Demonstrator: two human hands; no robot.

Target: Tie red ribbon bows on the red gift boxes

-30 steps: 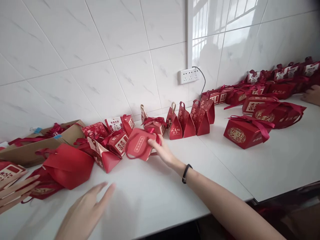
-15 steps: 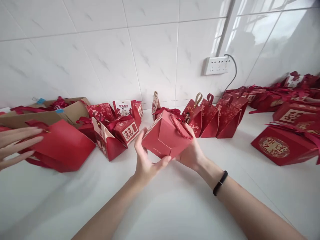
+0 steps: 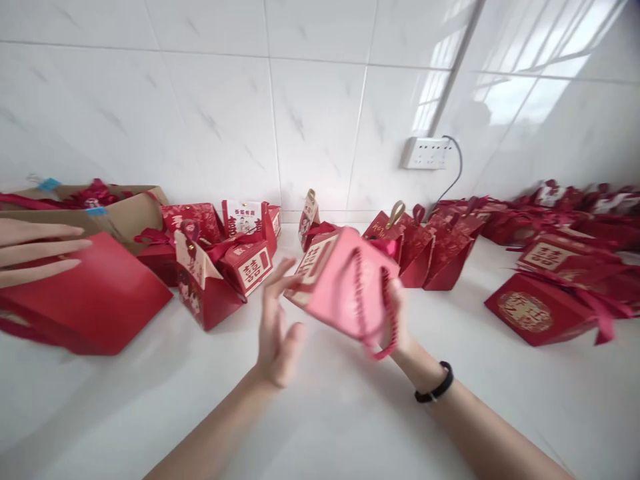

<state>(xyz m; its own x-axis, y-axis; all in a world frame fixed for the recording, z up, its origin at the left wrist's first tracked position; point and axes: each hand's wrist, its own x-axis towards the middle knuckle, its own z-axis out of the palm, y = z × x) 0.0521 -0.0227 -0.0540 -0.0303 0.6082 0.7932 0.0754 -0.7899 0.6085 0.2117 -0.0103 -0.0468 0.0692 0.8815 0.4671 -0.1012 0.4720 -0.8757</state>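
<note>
A red and pink gift box [image 3: 340, 287] with a twisted rope handle [image 3: 361, 300] is held tilted above the white tabletop, a cream panel with red characters showing on its left side. My right hand [image 3: 399, 317] grips it from the right; most of those fingers are hidden behind the box. My left hand [image 3: 277, 337] stands just left of the box with fingers apart and the thumb free, holding nothing. On that wrist side nothing is worn; a black band [image 3: 435, 385] circles my right wrist.
Another person's hand [image 3: 40, 253] rests on a large red box [image 3: 110, 293] at the left, before a cardboard carton [image 3: 120, 223]. Small boxes [image 3: 253, 267] stand left of centre, upright red boxes [image 3: 415, 250] right of centre. Ribboned boxes [image 3: 543, 310] crowd the far right. A socket strip [image 3: 426, 153] hangs on the tiled wall.
The gift box has turned, so its rope handle now faces me and its character panel shows at left. My left hand has let go of it. The other person's large box has shifted left in view.
</note>
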